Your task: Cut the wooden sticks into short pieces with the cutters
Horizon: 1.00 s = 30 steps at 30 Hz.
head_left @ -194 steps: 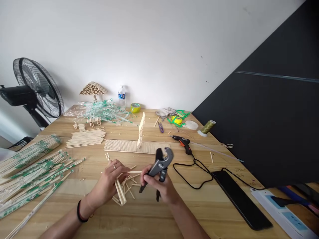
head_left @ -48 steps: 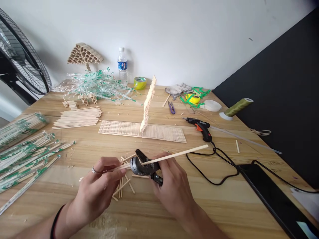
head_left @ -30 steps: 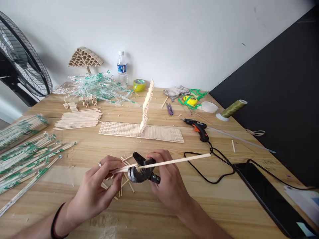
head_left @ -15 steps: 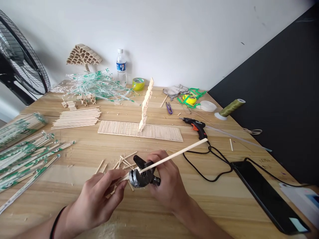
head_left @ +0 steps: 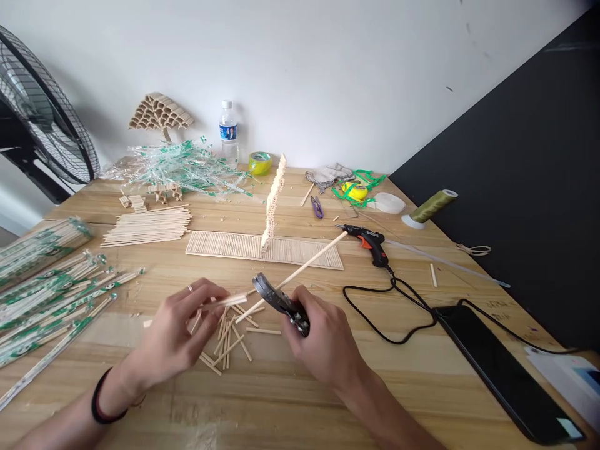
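My left hand (head_left: 180,328) is closed on a short wooden stick piece (head_left: 233,302) that pokes out past the fingertips; how many pieces it grips is hard to tell. Dark metal cutting pliers (head_left: 276,299) are gripped in my right hand (head_left: 323,337), their head pointing up and left. A long round wooden stick (head_left: 312,259) slants behind the pliers' head; whether my right fingers also hold it is hidden. Below and between both hands lies a loose heap of short cut sticks (head_left: 228,342) on the wooden table (head_left: 244,400).
A flat stick panel (head_left: 220,244) with an upright stick strip (head_left: 274,206) stands ahead. A hot glue gun (head_left: 372,244) with its cord and a black phone-like slab (head_left: 501,369) lie right. Wrapped chopsticks (head_left: 60,287) and a stick row (head_left: 145,225) are left; a bottle (head_left: 229,134) stands behind.
The pliers have turned and come away from my left hand, which has drawn back left with the short piece. The long stick has dropped lower and left, exposing more of the heap.
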{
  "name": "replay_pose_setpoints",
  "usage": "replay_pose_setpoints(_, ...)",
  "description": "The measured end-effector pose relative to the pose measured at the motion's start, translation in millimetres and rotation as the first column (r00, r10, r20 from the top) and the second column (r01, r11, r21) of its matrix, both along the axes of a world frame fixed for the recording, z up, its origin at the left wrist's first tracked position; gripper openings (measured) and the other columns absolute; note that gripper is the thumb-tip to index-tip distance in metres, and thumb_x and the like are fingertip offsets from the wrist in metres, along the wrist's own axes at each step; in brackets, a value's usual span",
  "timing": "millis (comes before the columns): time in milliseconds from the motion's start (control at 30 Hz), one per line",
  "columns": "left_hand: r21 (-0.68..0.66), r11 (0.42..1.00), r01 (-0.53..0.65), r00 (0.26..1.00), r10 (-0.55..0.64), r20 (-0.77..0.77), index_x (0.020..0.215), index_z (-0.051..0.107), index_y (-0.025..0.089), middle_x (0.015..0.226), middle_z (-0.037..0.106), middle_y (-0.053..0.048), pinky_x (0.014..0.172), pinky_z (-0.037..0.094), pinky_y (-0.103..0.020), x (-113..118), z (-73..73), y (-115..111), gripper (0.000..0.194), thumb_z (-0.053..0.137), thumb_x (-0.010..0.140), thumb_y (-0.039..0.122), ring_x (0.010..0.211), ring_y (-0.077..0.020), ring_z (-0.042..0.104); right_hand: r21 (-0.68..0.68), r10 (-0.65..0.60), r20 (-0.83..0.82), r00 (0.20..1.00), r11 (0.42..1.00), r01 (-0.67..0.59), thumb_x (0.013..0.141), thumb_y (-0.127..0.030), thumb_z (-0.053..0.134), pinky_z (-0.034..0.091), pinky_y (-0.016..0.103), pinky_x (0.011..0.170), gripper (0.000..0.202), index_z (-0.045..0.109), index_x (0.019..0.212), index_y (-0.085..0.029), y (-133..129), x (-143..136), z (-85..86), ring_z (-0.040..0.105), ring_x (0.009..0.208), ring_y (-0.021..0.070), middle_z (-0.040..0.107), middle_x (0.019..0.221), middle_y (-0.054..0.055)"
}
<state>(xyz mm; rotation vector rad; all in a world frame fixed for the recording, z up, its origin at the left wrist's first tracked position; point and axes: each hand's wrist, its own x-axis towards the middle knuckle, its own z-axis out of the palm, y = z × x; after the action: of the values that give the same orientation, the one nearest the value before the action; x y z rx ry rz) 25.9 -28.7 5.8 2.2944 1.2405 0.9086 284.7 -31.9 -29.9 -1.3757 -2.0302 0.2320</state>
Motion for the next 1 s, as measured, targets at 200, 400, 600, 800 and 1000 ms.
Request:
replay_pose_setpoints(200,0.053,0.992,-0.117,0.982,0.123,-0.14,0.106,0.068,0.018,0.104,0.07,-0.008,0.083,0.059,-0.033,-18.0,-23.1,24.8,0.02,0.053,0.103,0.031,0.092,-0.0205,0.07,-0.121,0.008,0.103,0.995,0.993,0.004,0.083,-0.019,0.06,0.038,0.028,0.057,0.01,0.051,0.083,-0.024,-3.2,-0.4,3.1,0.063,0.057,0.0196,0.068,0.068,0.0)
replay_pose_setpoints(400,0.125,0.992,0.011,0.997,-0.001,-0.083,0.159,0.033,0.023,0.158,0.042,-0.017,0.117,0.042,-0.051,-6.5,-14.8,-0.4,0.053,0.044,0.107,0.025,0.146,-0.0307,0.044,-0.422,0.042,0.303,0.952,0.902,0.094,0.085,-0.018,0.065,0.038,0.031,0.064,0.009,0.062,0.093,-0.021,-9.6,-11.4,18.3,0.072,0.075,0.0255,0.076,0.084,0.007)
replay_pose_setpoints(600,0.295,0.913,0.281,0.949,-0.219,-0.226,0.154,0.046,0.019,0.155,0.046,-0.019,0.114,0.037,-0.054,14.1,-12.5,-19.6,0.054,0.053,0.1,0.027,0.144,-0.0368,0.044,-0.54,0.153,0.247,0.957,0.842,0.005,0.088,-0.02,0.066,0.041,0.033,0.073,0.023,0.067,0.111,-0.021,-21.5,-26.4,19.1,0.074,0.092,0.0288,0.078,0.102,0.008)
replay_pose_setpoints(800,0.276,0.934,0.227,0.952,-0.154,-0.264,0.145,0.053,0.014,0.14,0.06,-0.018,0.109,0.04,-0.048,18.7,-20.2,-15.8,0.051,0.062,0.097,0.029,0.133,-0.0337,0.053,-0.58,0.181,0.282,0.942,0.815,0.018,0.088,-0.021,0.068,0.043,0.034,0.074,0.023,0.068,0.111,-0.019,-23.8,-29.9,16.0,0.075,0.093,0.0314,0.079,0.101,0.011)
replay_pose_setpoints(1000,0.309,0.922,0.231,0.957,-0.158,-0.244,0.14,0.056,0.014,0.128,0.069,-0.013,0.108,0.039,-0.043,19.2,-19.2,-13.1,0.044,0.064,0.099,0.024,0.127,-0.0292,0.058,-0.58,0.19,0.317,0.929,0.814,0.031,0.091,-0.024,0.07,0.042,0.034,0.071,0.02,0.069,0.11,-0.02,-23.7,-32.6,16.9,0.076,0.092,0.0326,0.08,0.101,0.01)
